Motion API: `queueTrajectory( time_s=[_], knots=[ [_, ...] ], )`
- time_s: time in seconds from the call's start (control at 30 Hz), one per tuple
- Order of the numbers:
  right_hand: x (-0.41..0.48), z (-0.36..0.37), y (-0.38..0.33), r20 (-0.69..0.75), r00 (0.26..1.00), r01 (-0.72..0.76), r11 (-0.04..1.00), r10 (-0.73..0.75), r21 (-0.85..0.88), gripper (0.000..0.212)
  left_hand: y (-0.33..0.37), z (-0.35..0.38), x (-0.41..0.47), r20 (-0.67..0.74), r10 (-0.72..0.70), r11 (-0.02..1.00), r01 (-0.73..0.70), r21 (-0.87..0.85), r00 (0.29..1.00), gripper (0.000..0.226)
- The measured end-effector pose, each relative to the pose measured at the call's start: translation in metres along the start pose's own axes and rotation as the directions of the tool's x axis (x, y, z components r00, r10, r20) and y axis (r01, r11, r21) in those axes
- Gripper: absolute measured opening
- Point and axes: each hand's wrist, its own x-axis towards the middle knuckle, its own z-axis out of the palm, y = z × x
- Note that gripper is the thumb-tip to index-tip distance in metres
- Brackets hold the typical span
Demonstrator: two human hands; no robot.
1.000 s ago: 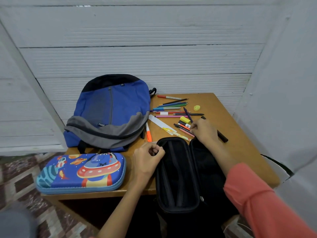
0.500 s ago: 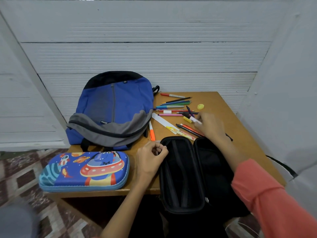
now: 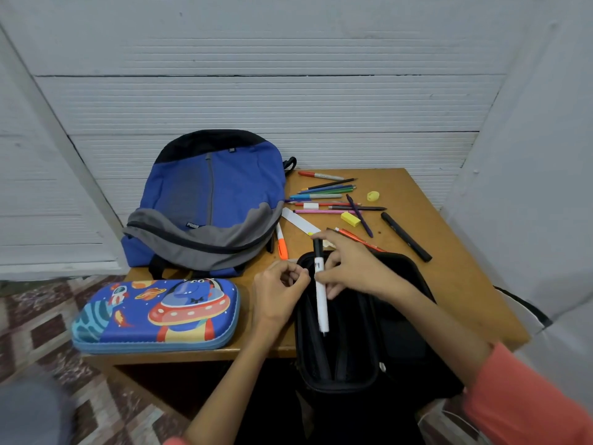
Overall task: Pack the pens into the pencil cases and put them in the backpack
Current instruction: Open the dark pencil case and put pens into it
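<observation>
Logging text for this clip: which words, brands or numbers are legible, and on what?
"PUMA": label on the grey band of the backpack.
Black marks on the white marker held by the right hand: too blurred to read.
Tag at the backpack's top, print on the red-capped marker: too small to read.
Black pencil case, held by the left hand: no text shows.
</observation>
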Motion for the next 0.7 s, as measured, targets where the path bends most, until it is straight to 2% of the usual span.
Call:
queueTrajectory(
  time_s=[0.1, 0.17, 0.27, 0.37, 0.53, 0.7],
  knots=[
    [-0.002, 0.004, 0.001, 0.127, 0.990, -0.030, 0.981, 0.056, -0.193, 0.069, 0.001, 0.000, 0.000, 0.003, -0.007, 1.000, 0.007, -0.005, 1.000, 0.006],
    [-0.002, 0.001, 0.000, 0.151, 0.985, -0.019, 0.933, 0.079, -0.360, 0.068, 0.002, 0.000, 0.000, 0.007, -0.007, 1.000, 0.007, -0.011, 1.000, 0.007],
    [-0.004, -0.001, -0.002, 0.228, 0.968, 0.039, 0.840, 0.102, -0.541, 0.079, 0.001, 0.001, 0.000, -0.005, 0.010, 1.000, -0.010, -0.017, 1.000, 0.006],
    [-0.006, 0.001, 0.001, 0.232, 0.967, 0.051, 0.811, 0.105, -0.583, 0.081, 0.001, 0.000, 0.000, 0.044, 0.047, 0.999, -0.047, -0.014, 0.998, 0.008],
    [-0.008, -0.002, 0.005, 0.179, 0.977, 0.006, 0.826, 0.115, -0.564, 0.055, 0.005, -0.002, 0.000, 0.145, 0.153, 0.987, -0.159, 0.027, 0.977, 0.024],
    [-0.013, 0.002, 0.003, 0.165, 0.976, -0.021, 0.811, 0.144, -0.585, 0.056, 0.004, -0.001, 0.000, 0.144, 0.145, 0.989, -0.149, 0.019, 0.979, 0.028]
  ],
)
